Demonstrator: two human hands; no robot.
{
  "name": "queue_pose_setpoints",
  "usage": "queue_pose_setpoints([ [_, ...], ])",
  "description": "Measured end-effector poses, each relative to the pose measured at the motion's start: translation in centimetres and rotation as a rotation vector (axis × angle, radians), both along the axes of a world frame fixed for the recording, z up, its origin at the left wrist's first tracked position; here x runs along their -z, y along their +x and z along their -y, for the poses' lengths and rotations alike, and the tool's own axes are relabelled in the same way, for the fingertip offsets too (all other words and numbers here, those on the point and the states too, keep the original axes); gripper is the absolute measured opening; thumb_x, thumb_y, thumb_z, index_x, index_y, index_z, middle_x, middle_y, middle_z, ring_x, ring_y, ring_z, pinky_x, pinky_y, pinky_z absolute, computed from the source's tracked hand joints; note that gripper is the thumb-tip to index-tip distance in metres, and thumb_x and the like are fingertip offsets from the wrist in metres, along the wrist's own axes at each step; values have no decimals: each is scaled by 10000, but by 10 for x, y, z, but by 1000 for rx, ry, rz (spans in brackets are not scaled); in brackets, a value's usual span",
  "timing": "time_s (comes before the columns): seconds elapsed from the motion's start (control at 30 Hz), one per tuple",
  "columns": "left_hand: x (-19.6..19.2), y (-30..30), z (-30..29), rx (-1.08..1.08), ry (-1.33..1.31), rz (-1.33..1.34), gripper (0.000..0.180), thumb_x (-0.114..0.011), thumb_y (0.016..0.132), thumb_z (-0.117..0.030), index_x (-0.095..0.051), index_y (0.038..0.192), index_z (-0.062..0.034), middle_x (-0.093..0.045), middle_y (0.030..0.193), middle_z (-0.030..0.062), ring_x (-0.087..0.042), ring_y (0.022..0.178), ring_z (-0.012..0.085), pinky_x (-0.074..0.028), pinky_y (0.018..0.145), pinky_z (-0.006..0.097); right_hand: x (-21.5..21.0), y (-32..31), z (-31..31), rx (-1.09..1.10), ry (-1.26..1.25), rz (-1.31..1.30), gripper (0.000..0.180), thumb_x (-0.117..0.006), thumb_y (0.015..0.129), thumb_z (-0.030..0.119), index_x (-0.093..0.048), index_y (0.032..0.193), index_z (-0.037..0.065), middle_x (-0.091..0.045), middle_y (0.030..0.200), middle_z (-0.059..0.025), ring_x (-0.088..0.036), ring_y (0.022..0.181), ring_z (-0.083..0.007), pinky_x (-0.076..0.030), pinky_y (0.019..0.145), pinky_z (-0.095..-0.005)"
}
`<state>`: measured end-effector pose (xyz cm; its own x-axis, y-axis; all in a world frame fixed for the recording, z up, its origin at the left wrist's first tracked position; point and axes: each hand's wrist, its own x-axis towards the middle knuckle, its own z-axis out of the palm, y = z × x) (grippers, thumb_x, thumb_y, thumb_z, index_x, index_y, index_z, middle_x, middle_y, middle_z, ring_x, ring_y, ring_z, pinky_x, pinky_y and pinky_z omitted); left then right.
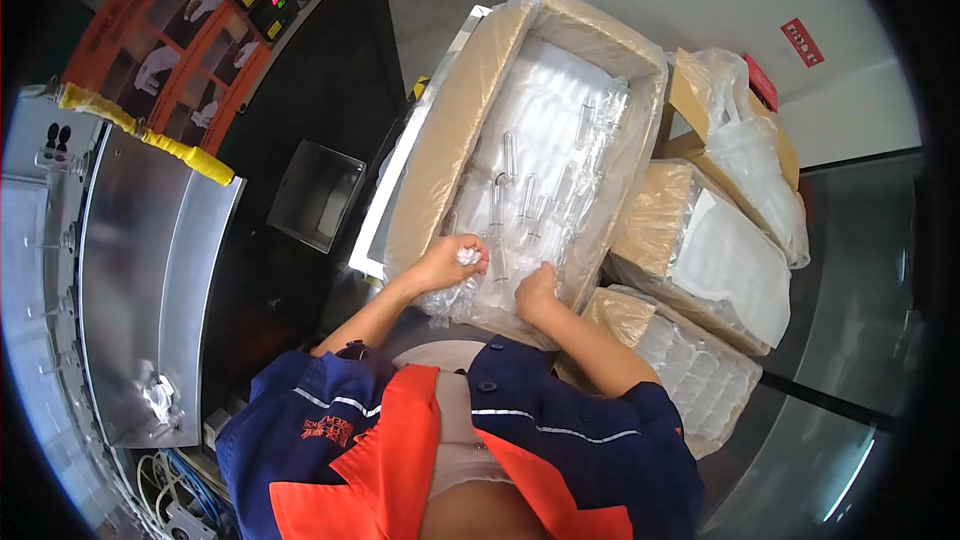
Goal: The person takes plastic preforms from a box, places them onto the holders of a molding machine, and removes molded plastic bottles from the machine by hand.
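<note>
Head view: L hand clenched on a bunch of clear tubes, at near edge of plastic-lined carton. R hand rests on the liner beside it; grip state cannot be told. More tubes lie loose in carton centre.

clear plastic tubes, lying loose, in plastic-lined cardboard box

A short-sleeved work jacket in dark blue with wide orange lapels, thin pale piping across chest and sleeves, small orange lettering on the left breast, a pale undershirt showing between, forearms bare.
</note>
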<state>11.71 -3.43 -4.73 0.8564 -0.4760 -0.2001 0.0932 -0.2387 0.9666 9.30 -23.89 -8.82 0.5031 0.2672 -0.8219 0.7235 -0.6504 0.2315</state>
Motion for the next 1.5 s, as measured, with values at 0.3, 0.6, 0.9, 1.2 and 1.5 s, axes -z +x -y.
queue_pose_setpoints([
  [0.3, 11, -1, 22, -79, 34, 155, 298, -742, 741, -149, -652, 1008, -55, -663, 997, 99, -616, 963, 204, -464, 841, 311, -39, 4, 35, 949, 896, 47, 261, -665, 783, 140, -652, 1031, 61, -669, 910, -55, -628, 831, -189, -469, 679, -324],
  [0.6, 28, 28, 62, 196, 135, 265, 247, -696, 735, -59, -669, 980, -49, -660, 893, 185, -647, 859, 322, -497, 754, 365, 0, -49, 27, 1877, 1642, -163, 277, -637, 826, 104, -562, 1074, 8, -602, 892, -46, -549, 779, -134, -444, 697, -311],
  [0.9, 45, 49, 86, 92, 463, 402, 308, -741, 726, -310, -640, 795, -28, -625, 764, 216, -611, 744, 376, -472, 655, 414, 29, -52, 17, 1785, 1392, 304, 377, -600, 819, 106, -448, 1145, -4, -575, 1004, -185, -565, 932, -310, -424, 836, -353],
  [1.2, 47, 53, 94, 139, 110, 301, 283, -796, 656, -219, -646, 813, -37, -643, 860, 167, -617, 800, 329, -469, 682, 372, 0, -31, 15, 1046, 1263, 620, 456, -603, 739, 16, -448, 1167, -26, -491, 1110, -228, -488, 1054, -392, -397, 905, -421],
  [1.5, 56, 30, 104, -37, 191, 307, 249, -683, 746, -146, -597, 923, 7, -600, 851, 262, -584, 819, 429, -460, 688, 443, -5, 53, 31, 655, 486, 585, 256, -571, 809, 193, -651, 926, -21, -557, 990, -179, -501, 1011, -301, -394, 865, -411],
])
